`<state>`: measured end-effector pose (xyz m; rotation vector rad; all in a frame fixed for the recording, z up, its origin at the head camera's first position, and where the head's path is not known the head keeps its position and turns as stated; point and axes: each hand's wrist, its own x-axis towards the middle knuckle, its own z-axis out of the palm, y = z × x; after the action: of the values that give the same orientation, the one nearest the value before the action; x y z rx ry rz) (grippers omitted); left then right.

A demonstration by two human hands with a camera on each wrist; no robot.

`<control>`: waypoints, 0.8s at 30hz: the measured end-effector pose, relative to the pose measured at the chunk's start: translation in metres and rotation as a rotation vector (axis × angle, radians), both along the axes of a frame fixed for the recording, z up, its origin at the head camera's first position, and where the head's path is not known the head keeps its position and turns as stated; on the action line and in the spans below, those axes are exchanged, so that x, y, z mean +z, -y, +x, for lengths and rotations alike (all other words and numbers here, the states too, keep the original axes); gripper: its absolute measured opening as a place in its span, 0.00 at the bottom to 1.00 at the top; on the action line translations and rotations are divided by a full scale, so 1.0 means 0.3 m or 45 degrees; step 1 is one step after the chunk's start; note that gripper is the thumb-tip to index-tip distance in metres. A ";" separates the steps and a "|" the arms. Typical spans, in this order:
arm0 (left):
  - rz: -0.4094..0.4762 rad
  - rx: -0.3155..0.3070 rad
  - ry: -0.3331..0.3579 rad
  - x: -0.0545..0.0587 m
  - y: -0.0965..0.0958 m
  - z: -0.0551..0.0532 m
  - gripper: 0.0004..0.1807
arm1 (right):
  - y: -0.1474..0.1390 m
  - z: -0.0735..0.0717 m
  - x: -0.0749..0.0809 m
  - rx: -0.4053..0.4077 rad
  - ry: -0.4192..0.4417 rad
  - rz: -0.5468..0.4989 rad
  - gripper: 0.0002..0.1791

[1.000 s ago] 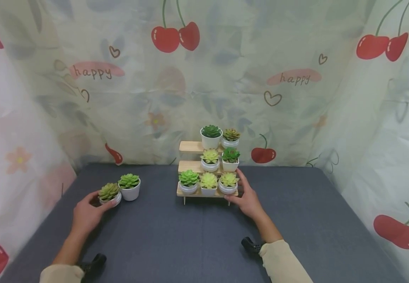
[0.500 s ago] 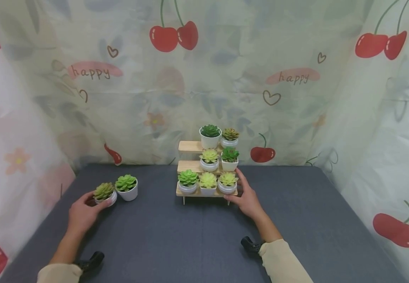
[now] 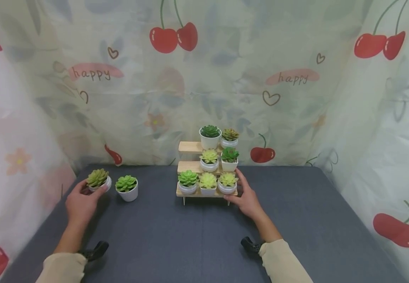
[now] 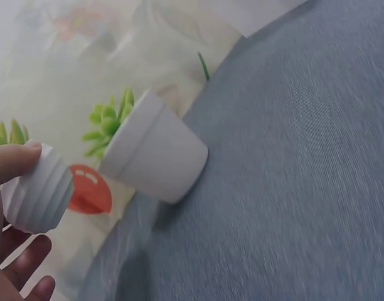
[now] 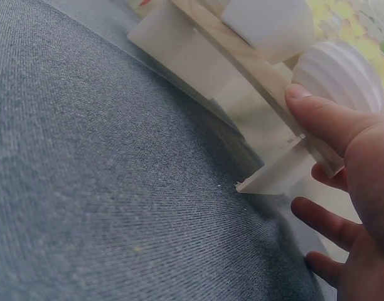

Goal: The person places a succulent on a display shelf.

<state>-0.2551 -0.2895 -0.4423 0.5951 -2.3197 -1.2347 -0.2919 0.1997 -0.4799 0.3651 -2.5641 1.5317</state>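
Observation:
My left hand (image 3: 81,204) grips a small succulent (image 3: 97,179) in a ribbed white pot, thumb on the near side. In the left wrist view the ribbed pot (image 4: 40,191) is raised clear of the table. Beside it a bright green succulent in a smooth white pot (image 3: 127,190) stands on the cloth. My right hand (image 3: 248,200) holds the right end of a three-tier wooden stand (image 3: 192,166). Its thumb lies at the bottom tier's front edge, against the ribbed pot (image 5: 336,75) there. The index finger is hidden in the right wrist view.
Several potted succulents fill the stand's bottom tier (image 3: 208,181) and the right part of its upper tiers. Bare wood shows at the left of the top tier (image 3: 190,147). Dark cloth (image 3: 176,239) covers the table; a cherry-print curtain (image 3: 211,86) surrounds the back and sides.
My left hand has moved left and then up with the ribbed-pot succulent, away from the smooth pot, which shifted slightly left. My right hand stays at the stand.

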 end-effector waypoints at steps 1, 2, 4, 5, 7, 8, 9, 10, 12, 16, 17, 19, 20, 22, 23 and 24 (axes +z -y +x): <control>0.005 0.007 -0.008 0.008 -0.006 -0.006 0.41 | 0.001 0.000 0.002 0.001 -0.004 -0.003 0.56; 0.014 0.011 -0.017 0.016 -0.012 -0.012 0.41 | 0.001 -0.001 0.003 0.003 -0.009 -0.005 0.56; 0.024 0.013 -0.026 0.031 -0.024 -0.023 0.42 | 0.002 -0.003 0.004 0.005 -0.015 -0.004 0.56; 0.025 0.011 -0.032 0.038 -0.031 -0.028 0.41 | 0.003 -0.002 0.005 0.002 -0.013 -0.001 0.57; 0.025 0.005 -0.035 0.053 -0.042 -0.038 0.42 | 0.004 -0.002 0.005 0.000 -0.007 0.010 0.57; 0.022 -0.005 -0.041 0.060 -0.048 -0.042 0.42 | 0.005 -0.002 0.004 0.001 -0.004 0.011 0.57; 0.019 -0.015 -0.047 0.066 -0.053 -0.047 0.42 | 0.005 -0.002 0.003 0.000 -0.001 0.012 0.57; 0.013 -0.031 -0.055 0.072 -0.058 -0.053 0.42 | 0.005 -0.002 0.002 0.001 0.001 0.011 0.57; 0.003 -0.068 -0.068 0.086 -0.071 -0.064 0.42 | 0.005 -0.003 0.000 0.003 -0.001 0.010 0.57; -0.049 -0.131 -0.094 0.107 -0.097 -0.089 0.41 | 0.013 0.022 0.032 0.013 -0.006 -0.002 0.56; -0.061 -0.143 -0.102 0.112 -0.104 -0.095 0.41 | 0.018 0.034 0.048 0.017 -0.010 -0.003 0.56; -0.087 -0.164 -0.107 0.117 -0.116 -0.109 0.41 | 0.027 0.060 0.082 0.026 -0.008 -0.009 0.55; -0.094 -0.178 -0.104 0.120 -0.122 -0.115 0.41 | 0.032 0.073 0.099 0.033 -0.007 -0.013 0.55; -0.102 -0.216 -0.104 0.127 -0.136 -0.127 0.42 | 0.036 0.085 0.116 0.040 -0.009 -0.019 0.54; -0.104 -0.236 -0.099 0.131 -0.144 -0.132 0.42 | 0.036 0.085 0.117 0.039 -0.009 -0.019 0.54; -0.111 -0.256 -0.094 0.135 -0.152 -0.137 0.43 | 0.036 0.085 0.118 0.040 -0.010 -0.020 0.54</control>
<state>-0.2961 -0.2440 -0.4018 0.2871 -2.4025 -1.2126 -0.2662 0.1889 -0.4443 0.4107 -2.5509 1.5569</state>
